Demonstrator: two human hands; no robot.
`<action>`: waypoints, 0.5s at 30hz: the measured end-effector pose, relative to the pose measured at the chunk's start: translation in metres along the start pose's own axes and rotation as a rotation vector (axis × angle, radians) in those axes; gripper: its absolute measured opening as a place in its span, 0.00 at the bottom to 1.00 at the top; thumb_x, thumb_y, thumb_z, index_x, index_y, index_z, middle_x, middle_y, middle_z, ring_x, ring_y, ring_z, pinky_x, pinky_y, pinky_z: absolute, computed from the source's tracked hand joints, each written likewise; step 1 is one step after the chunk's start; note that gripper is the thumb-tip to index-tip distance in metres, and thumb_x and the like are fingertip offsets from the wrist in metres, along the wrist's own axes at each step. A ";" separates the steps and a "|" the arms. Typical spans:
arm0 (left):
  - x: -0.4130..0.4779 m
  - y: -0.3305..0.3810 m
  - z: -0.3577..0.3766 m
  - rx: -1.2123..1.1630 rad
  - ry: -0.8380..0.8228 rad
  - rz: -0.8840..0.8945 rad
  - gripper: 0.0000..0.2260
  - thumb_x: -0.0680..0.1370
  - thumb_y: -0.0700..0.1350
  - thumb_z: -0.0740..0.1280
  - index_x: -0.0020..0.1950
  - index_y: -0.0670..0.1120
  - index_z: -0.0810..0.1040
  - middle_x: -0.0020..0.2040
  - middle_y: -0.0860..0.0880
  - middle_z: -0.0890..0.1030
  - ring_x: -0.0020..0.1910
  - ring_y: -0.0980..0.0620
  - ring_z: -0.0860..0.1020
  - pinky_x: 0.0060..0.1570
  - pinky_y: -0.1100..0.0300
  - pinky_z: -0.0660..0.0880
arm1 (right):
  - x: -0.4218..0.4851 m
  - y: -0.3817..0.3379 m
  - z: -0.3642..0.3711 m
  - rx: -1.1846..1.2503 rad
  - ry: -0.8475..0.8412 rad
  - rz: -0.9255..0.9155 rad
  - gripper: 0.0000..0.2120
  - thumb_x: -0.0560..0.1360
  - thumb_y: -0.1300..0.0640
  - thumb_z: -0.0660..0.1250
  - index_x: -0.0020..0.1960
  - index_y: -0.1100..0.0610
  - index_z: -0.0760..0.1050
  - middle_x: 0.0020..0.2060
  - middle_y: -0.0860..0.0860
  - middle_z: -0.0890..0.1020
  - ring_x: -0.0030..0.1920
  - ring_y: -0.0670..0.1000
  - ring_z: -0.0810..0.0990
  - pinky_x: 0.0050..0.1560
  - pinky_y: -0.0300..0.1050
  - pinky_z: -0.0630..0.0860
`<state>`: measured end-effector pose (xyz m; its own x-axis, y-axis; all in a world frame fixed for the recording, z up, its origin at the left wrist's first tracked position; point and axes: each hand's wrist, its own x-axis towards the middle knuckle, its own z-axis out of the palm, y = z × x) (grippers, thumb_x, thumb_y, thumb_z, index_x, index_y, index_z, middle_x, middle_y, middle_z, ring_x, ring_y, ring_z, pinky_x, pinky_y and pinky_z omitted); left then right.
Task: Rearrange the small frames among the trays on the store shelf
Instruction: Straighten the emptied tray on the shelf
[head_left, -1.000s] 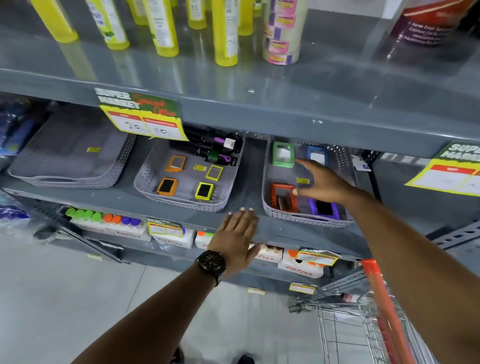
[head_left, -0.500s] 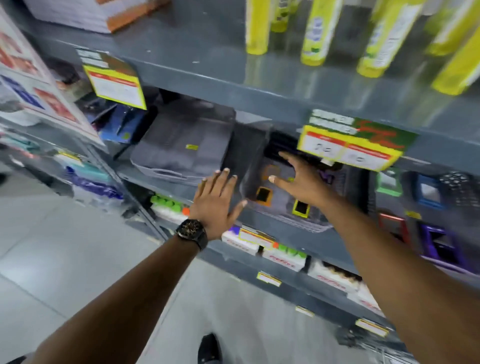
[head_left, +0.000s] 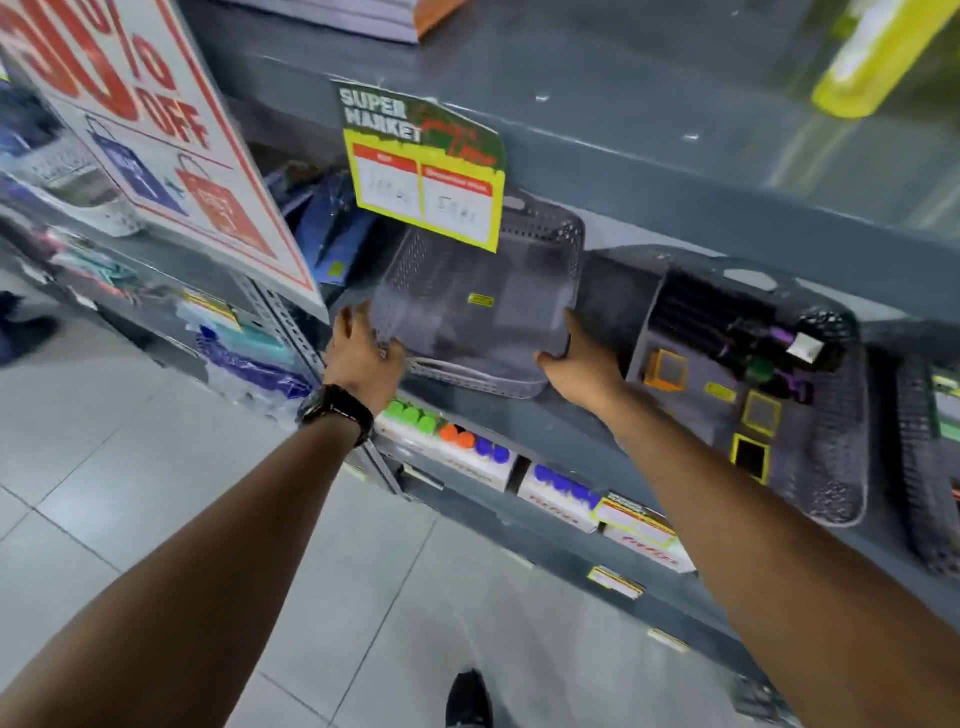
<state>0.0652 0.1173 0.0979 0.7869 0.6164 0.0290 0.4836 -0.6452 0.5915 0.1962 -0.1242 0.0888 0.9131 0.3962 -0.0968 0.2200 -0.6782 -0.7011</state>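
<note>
A grey perforated tray (head_left: 467, 306) with nothing but a small yellow sticker in it sits on the middle shelf. My left hand (head_left: 361, 358) grips its front left corner and my right hand (head_left: 579, 366) grips its front right corner. To the right stands a second grey tray (head_left: 836, 467) holding small frames: an orange one (head_left: 666, 369) and two yellow ones (head_left: 761, 413) (head_left: 750, 457), with dark markers at its back. A third tray (head_left: 922, 467) shows only its left wall at the right edge.
A slanted "OFF" sale sign (head_left: 156, 140) hangs left of the tray. A price card (head_left: 423, 166) hangs from the shelf edge above it. Boxes with coloured caps (head_left: 447, 441) fill the shelf below. A yellow bottle (head_left: 872, 57) stands on the top shelf. Tiled floor lies beneath.
The view has swung left. Both hands moved from near the frame trays to the empty grey tray and closed on its two front corners.
</note>
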 end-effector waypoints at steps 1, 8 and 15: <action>0.002 0.001 0.001 -0.063 -0.027 -0.044 0.27 0.79 0.45 0.64 0.76 0.42 0.61 0.74 0.37 0.64 0.63 0.32 0.72 0.61 0.44 0.71 | 0.001 -0.001 0.002 -0.012 0.012 0.028 0.31 0.74 0.54 0.66 0.75 0.51 0.60 0.68 0.55 0.75 0.55 0.58 0.80 0.46 0.44 0.72; 0.021 0.008 0.004 -0.146 -0.089 -0.200 0.26 0.79 0.39 0.59 0.77 0.42 0.59 0.64 0.35 0.77 0.59 0.32 0.75 0.57 0.45 0.73 | -0.003 -0.012 0.009 -0.078 0.052 0.092 0.35 0.73 0.66 0.61 0.78 0.53 0.55 0.64 0.61 0.76 0.49 0.61 0.81 0.38 0.48 0.76; 0.038 0.005 0.001 -0.074 -0.125 -0.217 0.27 0.79 0.38 0.58 0.79 0.40 0.56 0.66 0.33 0.75 0.62 0.32 0.74 0.59 0.45 0.72 | -0.012 -0.023 0.015 -0.110 0.085 0.190 0.39 0.74 0.64 0.63 0.80 0.55 0.50 0.71 0.61 0.71 0.60 0.62 0.78 0.44 0.41 0.75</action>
<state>0.0982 0.1370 0.1007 0.7114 0.6731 -0.2019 0.6202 -0.4663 0.6307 0.1750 -0.1037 0.0955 0.9662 0.2049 -0.1567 0.0734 -0.8008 -0.5945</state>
